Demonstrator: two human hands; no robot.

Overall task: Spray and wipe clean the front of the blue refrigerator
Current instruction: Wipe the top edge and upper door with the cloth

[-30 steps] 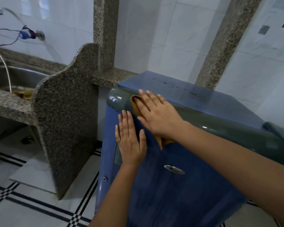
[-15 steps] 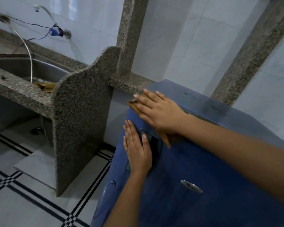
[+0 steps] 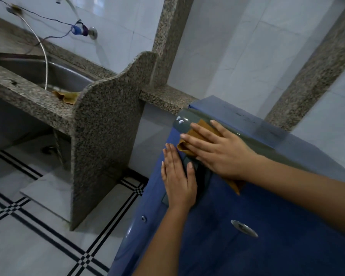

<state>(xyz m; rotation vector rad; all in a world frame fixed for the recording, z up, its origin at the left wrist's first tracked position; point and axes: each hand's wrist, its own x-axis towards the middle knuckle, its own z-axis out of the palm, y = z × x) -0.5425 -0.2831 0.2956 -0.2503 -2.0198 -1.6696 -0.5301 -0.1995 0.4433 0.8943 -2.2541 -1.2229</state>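
Observation:
The blue refrigerator (image 3: 257, 226) fills the lower right, seen from above, with a grey-green rounded band (image 3: 184, 121) along the top of its door. My right hand (image 3: 217, 150) lies flat on a brown cloth (image 3: 197, 130), pressing it against the door's upper left corner, partly over the band. The cloth's lower corner sticks out under my wrist. My left hand (image 3: 178, 178) rests flat on the door just below, fingers together, holding nothing, beside a dark recessed handle (image 3: 202, 176). No spray bottle is in view.
A speckled granite side panel (image 3: 102, 140) stands just left of the refrigerator, under a granite counter with a steel sink (image 3: 54, 74). A second brown cloth (image 3: 67, 96) lies on the sink edge. The floor (image 3: 38, 236) is white tile with black lines. A round metal badge (image 3: 244, 229) sits on the door.
The view has swung left and closer. My right hand has slid the cloth along the upper left corner of the door, and the grey band shows again. My left hand stays flat on the door.

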